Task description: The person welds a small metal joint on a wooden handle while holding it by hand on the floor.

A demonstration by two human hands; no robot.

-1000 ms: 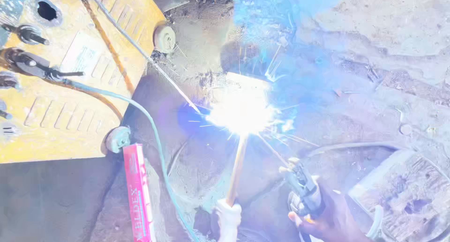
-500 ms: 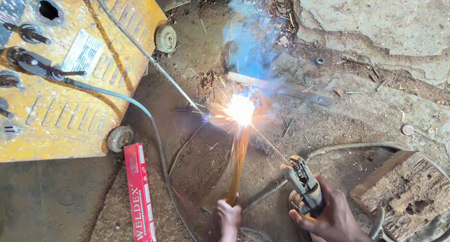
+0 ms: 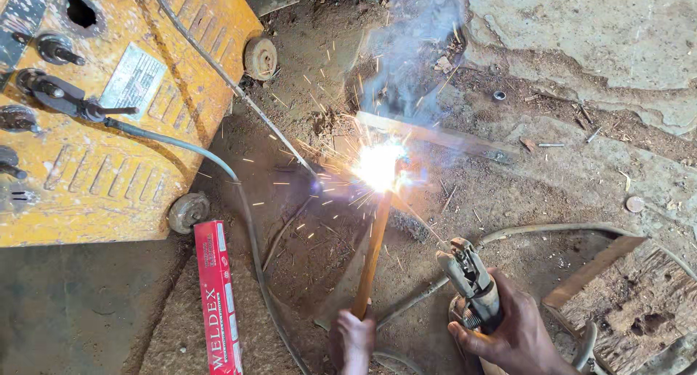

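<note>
The left hand (image 3: 353,340) is closed around the near end of a long orange-brown bar (image 3: 372,255), its grip tight on the shaft, and the bar runs up and away to where its far end meets a flat metal strip (image 3: 443,137) lying on the ground. The right hand (image 3: 519,335) has its grip wrapped fully around the handle of an electrode holder (image 3: 470,277), whose thin rod reaches toward the same joint, where a white arc (image 3: 379,166) burns and throws sparks outward. To do this weld well, I judge the left hand should keep the bar pressed dead still against the strip, while the right holds a short, even arc and a steady tilt, feeding the rod in as it shortens; both bare hands sit close to the spark spray, so they are best kept low and back. Smoke (image 3: 417,48) rises just beyond the joint. There is no bench: the work lies on a packed dirt floor (image 3: 305,92) with cracked concrete (image 3: 595,41) at the far right. A yellow wheeled welding machine (image 3: 94,113) stands at the left, its cable (image 3: 218,164) trailing across the dirt, a red electrode box (image 3: 218,295) lies beside it, and a rough wooden block (image 3: 632,295) sits near the right hand.
</note>
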